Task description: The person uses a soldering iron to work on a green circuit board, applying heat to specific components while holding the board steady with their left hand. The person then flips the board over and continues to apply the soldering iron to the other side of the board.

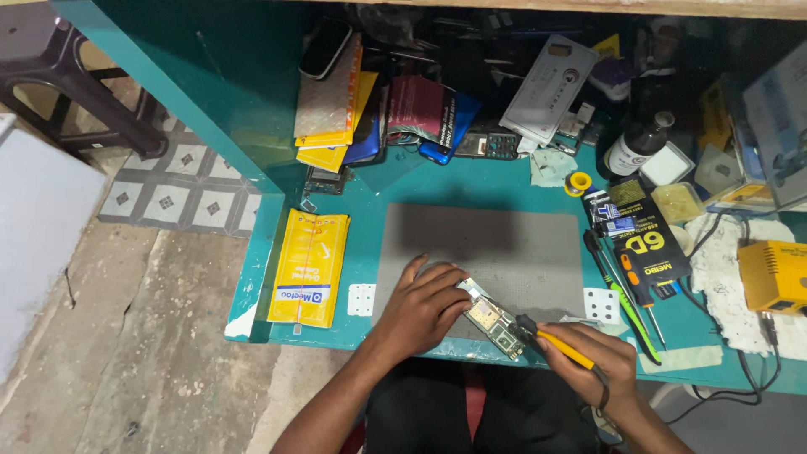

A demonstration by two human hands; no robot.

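Grey rubber mat [504,244] lies in the middle of the teal worktop [395,181], and I take this mat as the landmark. On its near edge a small circuit board [492,319] rests, partly over the mat's front border. The person's left hand [423,304] presses on the left end of the board, fingers [450,286] bent and closed down on it to keep it flat. The right hand [598,361] is just off the mat's front right corner; its fingers are wrapped around a yellow-handled tool [559,346] whose dark tip touches the right end of the board.

Left of the mat a yellow flat package [309,267] lies near the worktop edge, and a small white card [361,299] sits between this package and the mat. Right of the mat are a black box with yellow print [651,244], a green screwdriver [626,303] and an orange-handled one [639,290] beside it. Farther right stands a yellow device [773,276] on white cloth [727,286]. Behind the mat there is a heap of phones and packets [403,118], a dark bottle [635,147] and a small yellow roll [577,183].
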